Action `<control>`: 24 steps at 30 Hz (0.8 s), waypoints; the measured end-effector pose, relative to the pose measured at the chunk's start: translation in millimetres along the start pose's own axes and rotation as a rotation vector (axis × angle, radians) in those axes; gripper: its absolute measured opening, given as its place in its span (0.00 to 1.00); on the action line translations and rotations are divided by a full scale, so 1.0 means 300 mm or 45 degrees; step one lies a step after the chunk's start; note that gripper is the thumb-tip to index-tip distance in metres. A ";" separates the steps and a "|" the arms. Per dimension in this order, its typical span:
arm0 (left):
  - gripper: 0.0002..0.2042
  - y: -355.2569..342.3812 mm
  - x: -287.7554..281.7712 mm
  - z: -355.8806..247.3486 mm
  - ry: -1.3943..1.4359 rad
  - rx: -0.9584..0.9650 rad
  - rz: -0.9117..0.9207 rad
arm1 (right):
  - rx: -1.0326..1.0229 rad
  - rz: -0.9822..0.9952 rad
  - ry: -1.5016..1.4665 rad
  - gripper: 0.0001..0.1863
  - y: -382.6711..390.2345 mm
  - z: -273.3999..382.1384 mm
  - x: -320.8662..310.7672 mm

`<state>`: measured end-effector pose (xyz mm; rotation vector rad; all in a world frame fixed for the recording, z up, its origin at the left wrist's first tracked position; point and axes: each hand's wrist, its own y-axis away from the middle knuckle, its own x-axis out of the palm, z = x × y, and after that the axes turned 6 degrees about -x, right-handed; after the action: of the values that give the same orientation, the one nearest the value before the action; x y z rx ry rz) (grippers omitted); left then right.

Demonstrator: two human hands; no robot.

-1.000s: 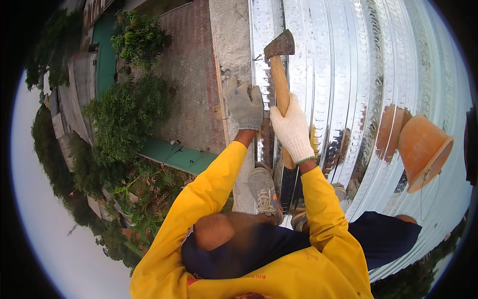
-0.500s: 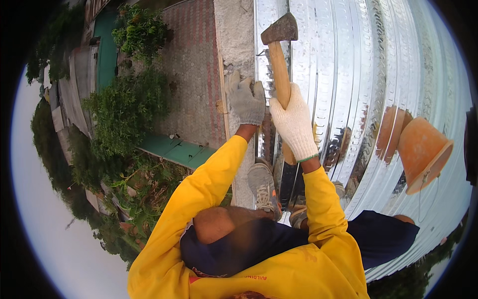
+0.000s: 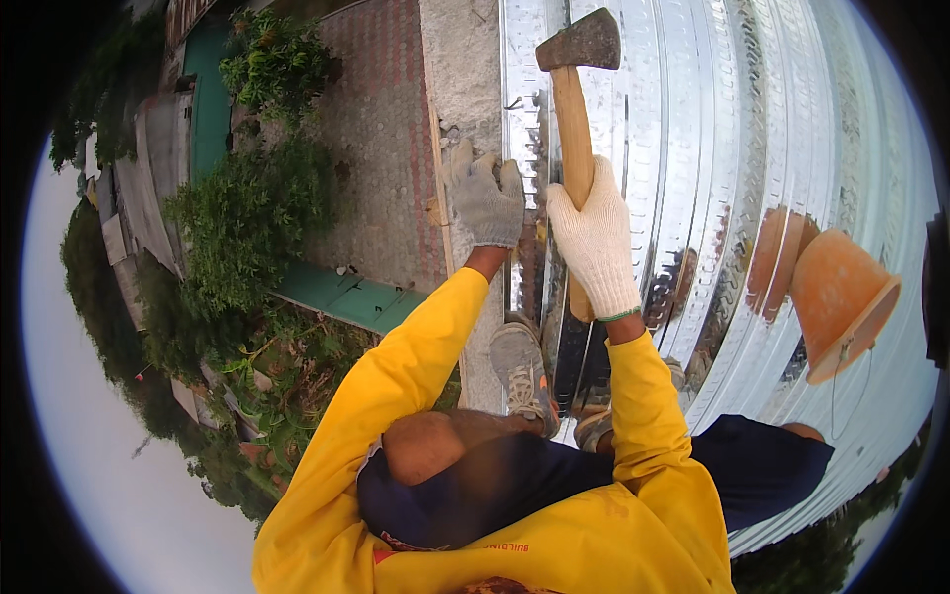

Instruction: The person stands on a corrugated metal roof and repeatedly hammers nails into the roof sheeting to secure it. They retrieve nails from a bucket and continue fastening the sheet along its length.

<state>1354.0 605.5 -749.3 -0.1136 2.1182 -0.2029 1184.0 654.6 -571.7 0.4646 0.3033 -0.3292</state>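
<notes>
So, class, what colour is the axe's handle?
The handle is light brown, showing best in the head view.

Your fisheye camera looks down from your head. Your left hand (image 3: 485, 203) and right hand (image 3: 597, 241) are near it.

Gripping a wooden-handled hatchet (image 3: 575, 134) in the white-gloved right hand (image 3: 597, 238), pointing its head away from the body. Resting the grey-gloved left hand (image 3: 488, 203) on the concrete ledge (image 3: 460, 59), alongside shiny ribbed metal decking (image 3: 683, 119). Look right: spot an orange bucket (image 3: 839, 297)! Look left: see hexagonal paving (image 3: 376, 139) beyond the ledge.
</notes>
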 end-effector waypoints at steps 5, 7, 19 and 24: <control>0.18 0.008 -0.006 -0.002 0.070 0.018 -0.038 | -0.211 -0.516 -0.535 0.21 0.024 0.074 -0.093; 0.18 0.011 -0.008 0.001 0.047 0.008 -0.035 | -0.233 -0.626 -0.478 0.22 0.007 0.044 0.000; 0.18 0.003 -0.021 -0.013 0.033 0.024 -0.037 | -0.276 -0.568 -0.645 0.20 0.018 0.100 -0.101; 0.19 -0.008 -0.020 -0.020 -0.031 -0.091 0.065 | 0.151 0.204 0.377 0.29 -0.023 -0.073 0.112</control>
<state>1352.0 604.8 -740.6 -0.1037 2.1018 -0.0956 1207.1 651.4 -605.0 0.6521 0.5329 -0.1213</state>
